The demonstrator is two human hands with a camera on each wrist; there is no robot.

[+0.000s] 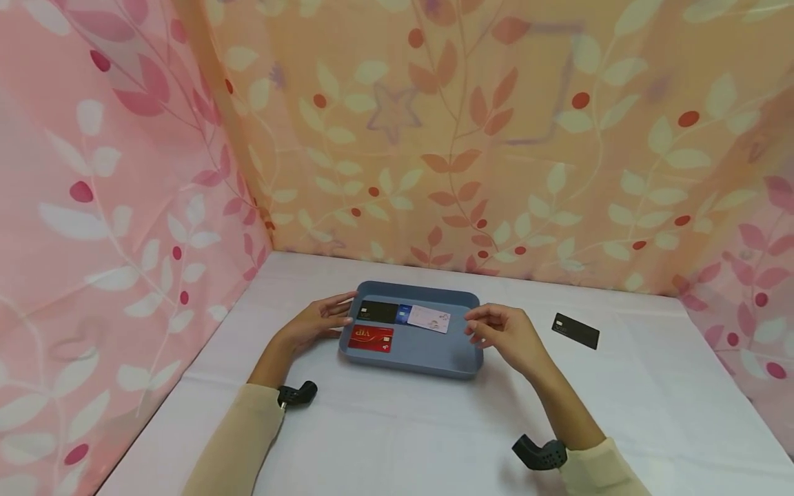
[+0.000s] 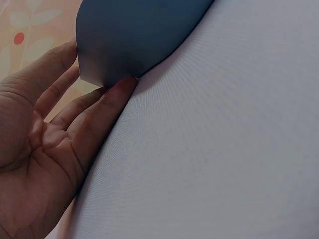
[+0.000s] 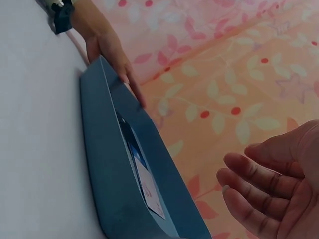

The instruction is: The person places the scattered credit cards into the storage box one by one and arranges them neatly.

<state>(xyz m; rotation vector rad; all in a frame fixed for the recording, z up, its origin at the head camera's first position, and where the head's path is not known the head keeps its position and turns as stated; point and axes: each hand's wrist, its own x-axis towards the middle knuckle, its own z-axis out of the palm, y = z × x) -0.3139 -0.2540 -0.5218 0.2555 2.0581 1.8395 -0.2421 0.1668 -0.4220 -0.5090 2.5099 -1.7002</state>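
A blue-grey tray (image 1: 428, 358) lies on the white-covered table. My left hand (image 1: 313, 320) rests its extended fingertips against the tray's left end; the left wrist view shows them touching the outer wall (image 2: 134, 35). Just above the tray's right end, my right hand (image 1: 502, 331) has loosely bent fingers and holds nothing; the right wrist view shows that hand (image 3: 271, 186) apart from the tray. Inside the tray lie a black card (image 1: 380, 311), a red VIP card (image 1: 371, 338) and a pale pink card (image 1: 429, 319) partly covering a blue card (image 1: 403, 314).
Another black card (image 1: 575, 331) lies on the tabletop to the right of the tray. Floral cloth (image 1: 384, 172) hangs behind the table, with pink patterned cloth (image 1: 124, 207) along the left side. The white tablecloth (image 1: 397, 434) stretches in front of the tray.
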